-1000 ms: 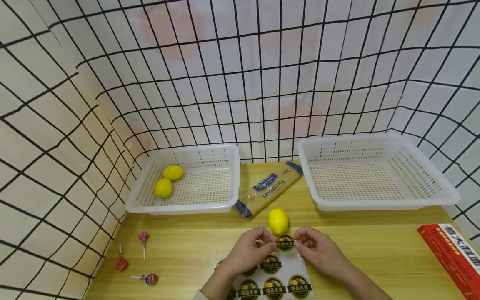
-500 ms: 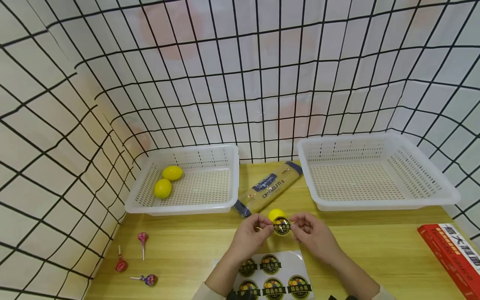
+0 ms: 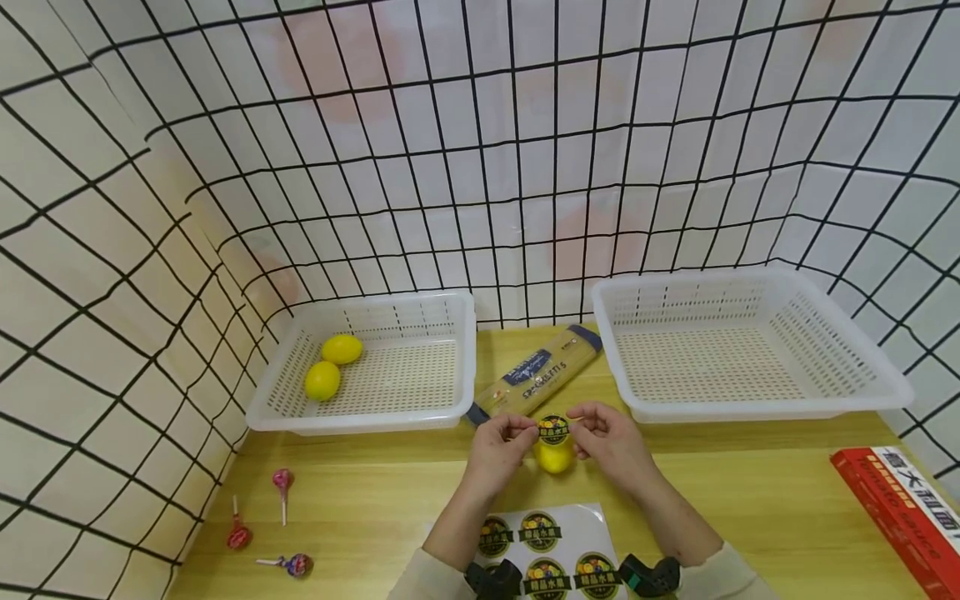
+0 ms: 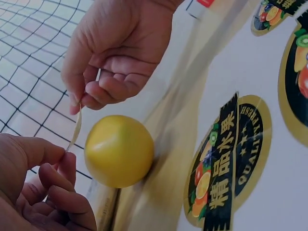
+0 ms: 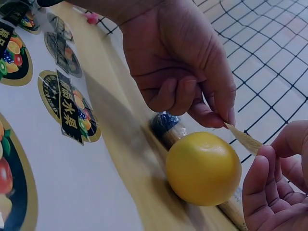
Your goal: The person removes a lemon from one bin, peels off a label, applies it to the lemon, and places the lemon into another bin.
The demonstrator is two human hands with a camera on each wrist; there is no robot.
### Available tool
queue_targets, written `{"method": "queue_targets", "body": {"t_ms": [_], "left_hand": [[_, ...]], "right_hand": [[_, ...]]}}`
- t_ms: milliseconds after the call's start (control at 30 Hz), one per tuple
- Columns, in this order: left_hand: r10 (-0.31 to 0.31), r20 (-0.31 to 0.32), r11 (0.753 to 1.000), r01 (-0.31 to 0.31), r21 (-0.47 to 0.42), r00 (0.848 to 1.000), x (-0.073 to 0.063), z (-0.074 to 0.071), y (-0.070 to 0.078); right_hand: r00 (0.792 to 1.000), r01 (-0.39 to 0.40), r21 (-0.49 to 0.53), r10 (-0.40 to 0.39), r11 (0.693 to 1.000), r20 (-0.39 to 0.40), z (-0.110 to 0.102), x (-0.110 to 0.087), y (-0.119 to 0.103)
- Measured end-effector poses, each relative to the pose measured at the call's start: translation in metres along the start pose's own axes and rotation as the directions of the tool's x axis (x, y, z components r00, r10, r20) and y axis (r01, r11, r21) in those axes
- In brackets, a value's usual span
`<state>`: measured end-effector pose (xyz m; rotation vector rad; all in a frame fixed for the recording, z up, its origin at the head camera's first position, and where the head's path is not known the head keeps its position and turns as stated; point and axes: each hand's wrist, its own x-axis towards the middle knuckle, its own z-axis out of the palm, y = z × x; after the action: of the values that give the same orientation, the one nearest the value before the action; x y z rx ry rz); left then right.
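Low in the middle of the head view, the left hand (image 3: 493, 457) and right hand (image 3: 613, 446) pinch opposite edges of a round sticker (image 3: 553, 431), close over the yellow lemon (image 3: 556, 459) on the counter (image 3: 375, 500). The sticker is likely light, bendy and tacky, best held by its edges; the smooth lemon may roll, so grasp its sides.

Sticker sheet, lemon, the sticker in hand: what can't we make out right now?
Sticker sheet: head view, bottom cut off by the frame, left part behind the left forearm.
Lemon: head view, top hidden by the held sticker.
Held sticker: left wrist view, print unreadable, nearly edge-on.
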<state>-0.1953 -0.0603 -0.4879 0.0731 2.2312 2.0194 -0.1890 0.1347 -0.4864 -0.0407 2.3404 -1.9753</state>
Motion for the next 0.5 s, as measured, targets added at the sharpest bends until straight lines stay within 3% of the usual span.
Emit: {"method": "queue_targets", "body": {"t_ms": [500], "left_hand": [[-0.066, -0.032, 0.998, 0.065, -0.025, 0.997, 0.0022, 0.0012, -0.0068]], "right_hand": [[0.998, -0.062, 0.017, 0.062, 0.998, -0.022, 0.0027, 0.0010, 0.0066]]}}
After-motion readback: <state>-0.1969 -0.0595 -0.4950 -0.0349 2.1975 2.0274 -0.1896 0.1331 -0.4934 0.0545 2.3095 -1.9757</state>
